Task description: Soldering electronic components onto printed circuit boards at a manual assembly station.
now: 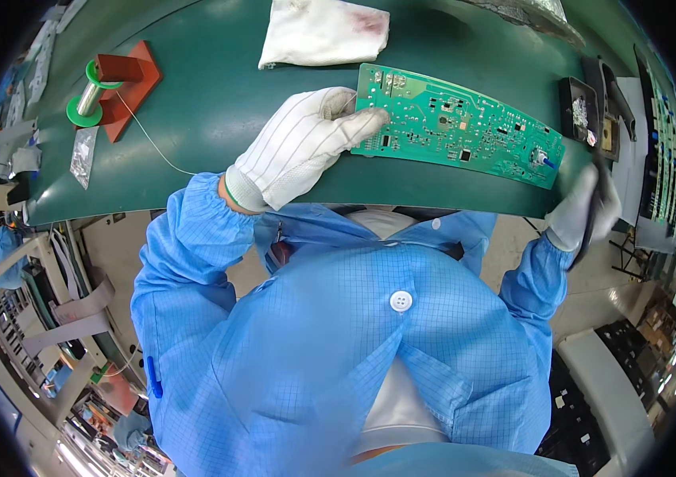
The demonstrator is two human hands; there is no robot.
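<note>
My left hand (298, 147), in a white striped glove, pinches the left end of a long green circuit board (453, 127) between thumb and fingers. The board lies at a slant over the green table, its side with small soldered parts facing up and a small blue-tipped part near its right end. Off the board's right end is my right hand (584, 211), also gloved and smeared by motion. Its fingers are closed round a dark, slender tool (594, 195), whose exact kind is too blurred to tell.
A solder wire spool (90, 102) sits on a red-brown stand (133, 99) at the left, its wire trailing toward my left sleeve. Near it lies a small clear bag (83, 155). A white cloth (323, 33) lies at the back. Dark open box (572, 111) and boards in a rack (664, 159) stand right.
</note>
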